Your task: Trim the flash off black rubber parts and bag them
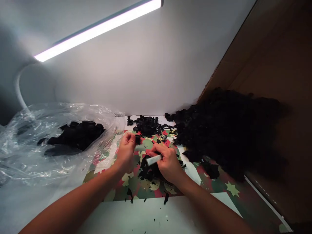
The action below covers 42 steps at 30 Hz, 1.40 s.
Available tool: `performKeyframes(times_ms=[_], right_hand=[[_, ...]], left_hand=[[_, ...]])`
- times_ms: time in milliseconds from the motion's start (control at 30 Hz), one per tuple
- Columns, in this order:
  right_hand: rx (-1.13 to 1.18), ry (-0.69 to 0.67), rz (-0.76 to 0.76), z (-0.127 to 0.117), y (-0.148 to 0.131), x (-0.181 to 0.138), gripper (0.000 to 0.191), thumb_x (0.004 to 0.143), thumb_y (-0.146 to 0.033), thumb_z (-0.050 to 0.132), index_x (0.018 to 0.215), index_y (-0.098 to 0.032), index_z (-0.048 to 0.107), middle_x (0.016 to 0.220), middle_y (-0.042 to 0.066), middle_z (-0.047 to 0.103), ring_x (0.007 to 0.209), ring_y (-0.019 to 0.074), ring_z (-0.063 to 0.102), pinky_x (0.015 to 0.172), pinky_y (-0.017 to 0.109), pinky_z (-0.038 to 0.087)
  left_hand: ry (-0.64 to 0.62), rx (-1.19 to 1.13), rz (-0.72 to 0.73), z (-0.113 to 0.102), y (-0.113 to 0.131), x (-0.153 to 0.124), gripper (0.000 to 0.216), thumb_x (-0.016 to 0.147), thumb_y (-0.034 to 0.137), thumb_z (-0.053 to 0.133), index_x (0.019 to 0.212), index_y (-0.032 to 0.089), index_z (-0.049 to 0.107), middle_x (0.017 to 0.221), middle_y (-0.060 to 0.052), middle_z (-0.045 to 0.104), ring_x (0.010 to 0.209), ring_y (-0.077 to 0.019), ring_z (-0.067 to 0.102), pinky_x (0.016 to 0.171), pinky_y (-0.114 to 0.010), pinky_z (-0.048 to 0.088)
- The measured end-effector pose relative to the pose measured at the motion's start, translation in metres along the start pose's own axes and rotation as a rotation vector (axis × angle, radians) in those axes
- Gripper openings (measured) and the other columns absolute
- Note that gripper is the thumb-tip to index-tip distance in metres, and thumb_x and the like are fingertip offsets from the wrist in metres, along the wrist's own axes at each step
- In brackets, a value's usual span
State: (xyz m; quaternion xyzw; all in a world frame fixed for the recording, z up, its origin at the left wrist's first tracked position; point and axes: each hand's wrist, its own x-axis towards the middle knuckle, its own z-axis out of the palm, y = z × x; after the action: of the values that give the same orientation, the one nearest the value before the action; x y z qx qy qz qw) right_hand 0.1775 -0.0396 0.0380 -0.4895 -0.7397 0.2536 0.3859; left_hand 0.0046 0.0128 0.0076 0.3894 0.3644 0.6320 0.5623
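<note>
A clear, crinkled plastic bag (21,159) lies at 9 o'clock, a loose cluster of matte black rounded pieces (78,135) showing inside it. At 3 o'clock a brown cardboard panel (248,61) leans at a slant; whether it belongs to a whole box I cannot tell. Against it a large, dark heap of black scraps (226,130) spreads toward the middle.

The small black piece (137,139) is at the fingertips of the left hand (126,148), just left of centre and raised; its finer shape is blurred. The left hand pinches it between thumb and fingers. The right hand (168,161), at about 5 o'clock, is curled round a pale, flat-sided handle (154,160); its working end is hard to make out.

Beneath the right hand sits a low pile of black shreds (146,172), and 1 more small pile of black curls (148,125) lies at 12 o'clock. The pale counter (29,204) carries a red, green and yellow patterned sheet (119,191), with a plain white sheet (146,214) at 6 o'clock bearing a few black flecks. At 11 o'clock a lit white bar lamp (102,29) shines before a pale grey wall (151,71).
</note>
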Motion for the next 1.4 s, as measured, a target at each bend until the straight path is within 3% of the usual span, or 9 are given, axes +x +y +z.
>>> performKeyframes(times_ms=[67, 200, 300, 400, 533, 667, 933, 1200, 1400], right_hand=[[0.002, -0.022, -0.041, -0.001, 0.000, -0.001, 0.026, 0.095, -0.018, 0.053, 0.070, -0.023, 0.058, 0.064, -0.002, 0.060, 0.061, 0.0164, 0.052, 0.066, 0.030, 0.042], [0.000, 0.010, -0.146, 0.000, 0.010, 0.003, 0.017, 0.090, -0.014, 0.061, 0.093, -0.024, 0.074, 0.097, 0.005, 0.069, 0.088, 0.0213, 0.066, 0.079, 0.034, 0.052], [0.067, 0.129, -0.194, 0.000, 0.016, 0.006, 0.031, 0.091, -0.015, 0.062, 0.116, -0.029, 0.073, 0.111, 0.006, 0.068, 0.102, 0.0229, 0.067, 0.088, 0.037, 0.057], [0.170, 0.090, -0.217, 0.000, 0.016, 0.005, 0.043, 0.093, -0.012, 0.056, 0.127, -0.035, 0.069, 0.120, 0.004, 0.068, 0.107, 0.0210, 0.067, 0.086, 0.035, 0.061], [0.204, 0.102, -0.110, 0.001, 0.014, 0.002, 0.029, 0.090, -0.018, 0.063, 0.115, -0.028, 0.075, 0.100, 0.004, 0.075, 0.081, 0.0197, 0.070, 0.077, 0.035, 0.060], [0.334, 0.135, 0.080, 0.001, 0.013, 0.001, 0.022, 0.086, -0.029, 0.072, 0.106, -0.021, 0.074, 0.088, 0.004, 0.073, 0.071, 0.0182, 0.065, 0.066, 0.030, 0.054], [0.367, 0.048, 0.182, 0.001, 0.012, 0.002, 0.028, 0.085, -0.047, 0.073, 0.089, -0.020, 0.067, 0.070, -0.002, 0.060, 0.059, 0.0140, 0.051, 0.055, 0.026, 0.040], [0.247, 0.082, -0.034, -0.006, 0.021, 0.008, 0.042, 0.100, -0.050, 0.055, 0.072, -0.020, 0.065, 0.085, 0.004, 0.067, 0.082, 0.0188, 0.061, 0.076, 0.030, 0.045], [0.321, 0.061, 0.090, -0.005, 0.026, 0.010, 0.034, 0.091, -0.053, 0.066, 0.086, -0.019, 0.070, 0.085, 0.004, 0.069, 0.077, 0.0202, 0.061, 0.069, 0.031, 0.045]], left_hand=[[0.038, -0.061, -0.042, -0.003, 0.005, 0.006, 0.040, 0.077, 0.050, 0.082, 0.076, 0.019, 0.055, 0.073, 0.003, 0.060, 0.067, -0.0120, 0.059, 0.067, -0.024, 0.050], [-0.094, -0.151, -0.209, -0.005, 0.015, 0.003, 0.038, 0.077, 0.045, 0.084, 0.093, 0.019, 0.061, 0.088, -0.003, 0.069, 0.075, -0.0141, 0.067, 0.071, -0.026, 0.054], [-0.168, -0.182, -0.284, 0.001, 0.017, -0.007, 0.038, 0.079, 0.043, 0.083, 0.102, 0.022, 0.060, 0.091, -0.001, 0.069, 0.068, -0.0108, 0.065, 0.061, -0.021, 0.051], [-0.203, -0.148, -0.325, 0.007, 0.013, -0.016, 0.037, 0.077, 0.044, 0.085, 0.095, 0.021, 0.062, 0.081, 0.002, 0.065, 0.054, -0.0070, 0.057, 0.047, -0.018, 0.041], [-0.314, -0.048, -0.287, 0.008, 0.008, -0.021, 0.049, 0.074, 0.056, 0.082, 0.104, 0.018, 0.071, 0.073, 0.000, 0.065, 0.056, -0.0108, 0.059, 0.049, -0.021, 0.044], [-0.375, 0.151, -0.188, 0.006, 0.009, -0.024, 0.061, 0.065, 0.032, 0.093, 0.120, 0.022, 0.072, 0.074, 0.000, 0.069, 0.060, -0.0124, 0.061, 0.054, -0.022, 0.048], [-0.244, 0.239, 0.050, 0.007, 0.011, -0.028, 0.024, 0.076, 0.032, 0.085, 0.094, 0.020, 0.076, 0.103, -0.007, 0.070, 0.087, -0.0204, 0.068, 0.073, -0.030, 0.058], [-0.206, 0.333, -0.053, 0.007, 0.013, -0.030, 0.019, 0.073, 0.029, 0.083, 0.085, 0.016, 0.076, 0.075, -0.002, 0.072, 0.067, -0.0155, 0.064, 0.063, -0.026, 0.052], [-0.228, 0.389, -0.119, 0.010, 0.013, -0.032, 0.017, 0.072, 0.029, 0.080, 0.080, 0.015, 0.075, 0.072, -0.002, 0.072, 0.063, -0.0152, 0.061, 0.060, -0.025, 0.047]])
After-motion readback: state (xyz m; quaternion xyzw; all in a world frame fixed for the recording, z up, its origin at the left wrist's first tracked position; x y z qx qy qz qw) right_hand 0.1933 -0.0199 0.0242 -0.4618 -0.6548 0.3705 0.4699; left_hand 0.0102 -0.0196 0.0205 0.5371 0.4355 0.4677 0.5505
